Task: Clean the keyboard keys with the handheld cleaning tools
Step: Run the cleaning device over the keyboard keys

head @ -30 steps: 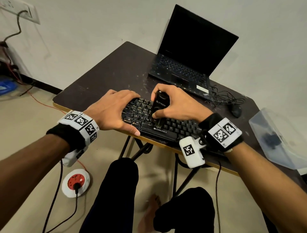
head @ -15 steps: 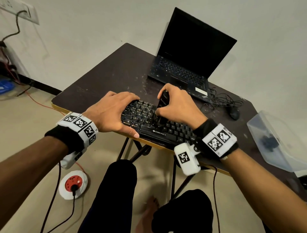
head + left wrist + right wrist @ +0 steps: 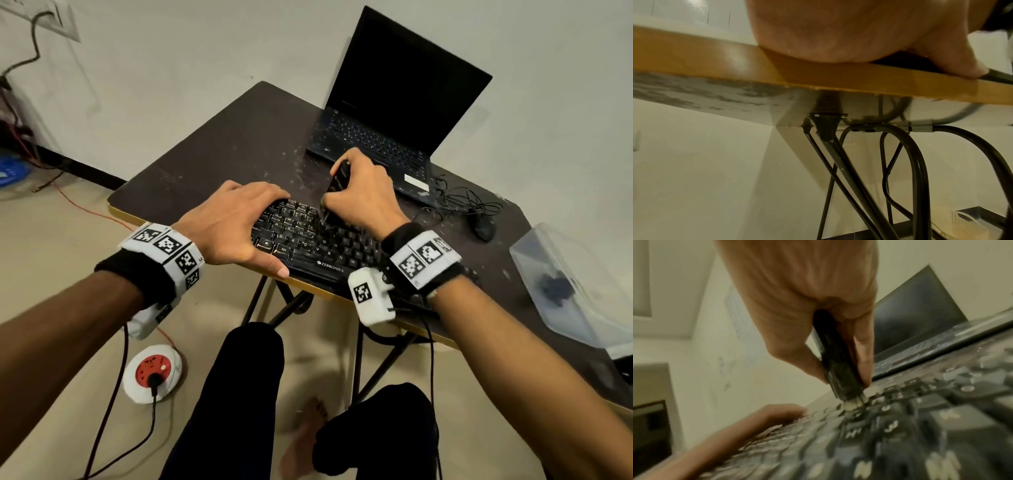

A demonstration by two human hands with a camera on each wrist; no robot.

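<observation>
A black keyboard (image 3: 329,251) lies along the near edge of the dark table (image 3: 219,154). My left hand (image 3: 236,226) grips its left end, fingers curled over the far side and thumb along the front edge. My right hand (image 3: 363,195) grips a black handheld brush (image 3: 337,183) held upright. Its pale bristles (image 3: 852,403) press on the upper key rows. In the right wrist view the brush (image 3: 835,356) sits between thumb and fingers, above the blurred keyboard (image 3: 900,434). The left wrist view shows only my left hand (image 3: 838,32) on the table's wooden edge (image 3: 715,61).
An open black laptop (image 3: 394,113) stands behind the keyboard. A black mouse (image 3: 483,226) with a tangled cable lies to the right. A clear plastic box (image 3: 575,284) sits at the table's right end. A red and white extension socket (image 3: 154,371) lies on the floor.
My right hand and the brush have moved away from me, from the middle rows up to the top rows of keys. The left hand has stayed in place.
</observation>
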